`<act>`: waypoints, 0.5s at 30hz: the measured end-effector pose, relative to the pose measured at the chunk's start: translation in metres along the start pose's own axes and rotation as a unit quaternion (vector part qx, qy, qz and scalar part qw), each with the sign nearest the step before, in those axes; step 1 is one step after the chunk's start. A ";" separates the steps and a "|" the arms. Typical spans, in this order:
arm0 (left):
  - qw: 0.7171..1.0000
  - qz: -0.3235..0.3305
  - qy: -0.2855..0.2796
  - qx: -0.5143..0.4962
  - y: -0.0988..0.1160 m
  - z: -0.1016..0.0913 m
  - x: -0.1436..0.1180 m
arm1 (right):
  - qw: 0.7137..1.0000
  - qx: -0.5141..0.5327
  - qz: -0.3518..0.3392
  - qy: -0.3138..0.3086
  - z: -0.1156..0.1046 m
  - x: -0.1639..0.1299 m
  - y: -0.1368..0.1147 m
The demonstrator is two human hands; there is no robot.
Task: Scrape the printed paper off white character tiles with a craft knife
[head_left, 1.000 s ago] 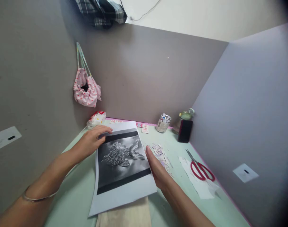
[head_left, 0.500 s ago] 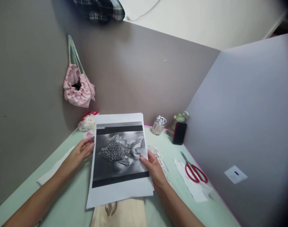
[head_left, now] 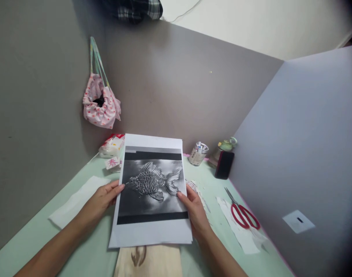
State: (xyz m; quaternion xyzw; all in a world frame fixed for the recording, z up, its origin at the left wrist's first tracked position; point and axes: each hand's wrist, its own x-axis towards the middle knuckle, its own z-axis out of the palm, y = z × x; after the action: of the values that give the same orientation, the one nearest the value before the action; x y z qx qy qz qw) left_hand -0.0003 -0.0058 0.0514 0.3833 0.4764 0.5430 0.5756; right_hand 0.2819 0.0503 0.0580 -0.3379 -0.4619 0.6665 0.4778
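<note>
Between my two hands is a small stack of white paper sheets, the top one a printed goldfish picture in black and white. My left hand pinches the left edge, thumb on the front and fingers behind. On the right edge, my right hand grips the same way, its thumb over the print near the fish's tail. The sheets are held up above the table, tilted toward me. Below their lower edge shows a pale wooden board with a brown mark on it.
Red-handled scissors lie on white tissue at the right, near a propped phone and a can. At left lie a folded tissue, small cards and a tissue pack. A polka-dot bag hangs above.
My left hand, earlier beside the sheets' left edge with its thumb out of sight, now has its thumb on the front. The whole view has shifted slightly.
</note>
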 end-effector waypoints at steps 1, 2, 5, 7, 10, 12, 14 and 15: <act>1.000 0.002 0.006 -0.008 -0.001 0.001 0.000 | 1.000 -0.006 -0.007 -0.004 0.000 0.000 0.000; 1.000 0.003 0.011 -0.016 -0.001 0.001 0.000 | 1.000 -0.014 -0.015 -0.008 0.000 0.000 0.000; 0.999 0.003 0.022 -0.040 -0.002 0.002 -0.001 | 0.999 -0.039 -0.027 -0.006 0.001 0.000 0.002; 0.998 0.000 0.028 -0.054 -0.002 0.003 -0.002 | 0.998 -0.052 -0.027 0.005 0.001 0.000 0.003; 0.997 -0.019 0.031 -0.069 0.000 0.006 -0.005 | 0.995 -0.087 -0.043 0.025 0.002 -0.001 0.005; 0.996 -0.043 0.024 -0.074 0.000 0.007 -0.007 | 0.989 -0.125 -0.069 0.045 0.001 -0.001 0.005; 0.994 -0.065 0.012 -0.081 0.000 0.009 -0.010 | 0.982 -0.152 -0.091 0.068 -0.002 -0.001 0.005; 0.994 -0.072 0.009 -0.086 0.000 0.009 -0.010 | 0.979 -0.158 -0.097 0.081 -0.005 0.000 0.004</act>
State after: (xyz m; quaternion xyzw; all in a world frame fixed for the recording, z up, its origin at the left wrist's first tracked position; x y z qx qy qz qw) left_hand 0.0089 -0.0154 0.0553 0.2918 0.4599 0.5424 0.6397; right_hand 0.2847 0.0517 0.0523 -0.4151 -0.5521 0.5059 0.5167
